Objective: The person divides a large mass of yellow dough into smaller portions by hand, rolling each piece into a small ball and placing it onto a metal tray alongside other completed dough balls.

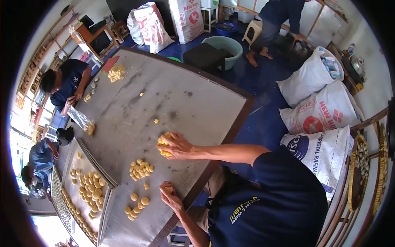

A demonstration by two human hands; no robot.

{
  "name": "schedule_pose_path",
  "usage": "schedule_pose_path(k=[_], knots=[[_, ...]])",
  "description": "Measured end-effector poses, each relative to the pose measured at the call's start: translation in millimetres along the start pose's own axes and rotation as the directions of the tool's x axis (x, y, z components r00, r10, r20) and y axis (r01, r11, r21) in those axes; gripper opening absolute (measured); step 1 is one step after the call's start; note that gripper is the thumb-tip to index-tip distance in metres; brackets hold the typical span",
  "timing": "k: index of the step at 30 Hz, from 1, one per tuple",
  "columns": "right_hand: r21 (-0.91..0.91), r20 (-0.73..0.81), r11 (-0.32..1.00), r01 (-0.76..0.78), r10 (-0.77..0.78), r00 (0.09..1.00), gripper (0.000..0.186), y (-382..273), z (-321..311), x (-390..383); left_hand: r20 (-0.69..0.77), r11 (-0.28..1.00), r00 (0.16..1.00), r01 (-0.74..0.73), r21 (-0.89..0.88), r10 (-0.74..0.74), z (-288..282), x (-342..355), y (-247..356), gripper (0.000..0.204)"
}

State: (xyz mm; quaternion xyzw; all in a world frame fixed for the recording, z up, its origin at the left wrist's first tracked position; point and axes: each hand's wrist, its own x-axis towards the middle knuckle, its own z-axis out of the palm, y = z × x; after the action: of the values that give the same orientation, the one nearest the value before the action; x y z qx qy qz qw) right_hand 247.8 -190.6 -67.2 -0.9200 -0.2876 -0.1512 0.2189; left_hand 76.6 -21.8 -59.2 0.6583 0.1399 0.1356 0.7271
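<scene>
My right hand (177,147) is wrapped round a lump of yellow dough (164,142), low over the metal-topped table. Closer to the table's edge, my left hand (171,198) has its fingers curled round what looks like a small piece of dough (168,189), partly hidden by the fingers. Between and left of my hands lies a heap of small dough balls (141,169), with a single ball (146,186) just below it. Several larger, flattened dough rounds (133,212) rest on the table left of my left hand.
A tray (108,193) of dough rounds stands on the table's left side. Crumbly dough (117,73) lies at the far end. A co-worker (68,84) sits at the far left, near a plastic bag (80,119); another person (39,156) is below. Stuffed sacks (321,109) stand right.
</scene>
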Motion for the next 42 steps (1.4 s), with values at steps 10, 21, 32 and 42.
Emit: schedule_pose_path(k=[10,21,32,42], knots=[[0.106,0.168,0.985,-0.139,0.120,0.979,0.048,99,-20,139,0.030,0.999,0.999,-0.036,-0.018,0.037,-2,6,6,0.040],[0.011,-0.080,0.981,0.192,-0.191,0.978,0.052,44,-45,-7,0.120,0.829,0.947,-0.319,0.459,0.298,-10,2,6,0.021],[-0.218,-0.135,0.953,-0.209,0.183,0.974,0.051,69,-24,59,0.187,0.505,0.907,-0.371,0.779,0.378,-33,-2,28,0.016],[-0.128,0.065,0.986,0.103,-0.096,0.993,0.054,-15,-50,-23,0.060,0.341,0.936,-0.185,0.922,0.347,-18,52,40,0.013]])
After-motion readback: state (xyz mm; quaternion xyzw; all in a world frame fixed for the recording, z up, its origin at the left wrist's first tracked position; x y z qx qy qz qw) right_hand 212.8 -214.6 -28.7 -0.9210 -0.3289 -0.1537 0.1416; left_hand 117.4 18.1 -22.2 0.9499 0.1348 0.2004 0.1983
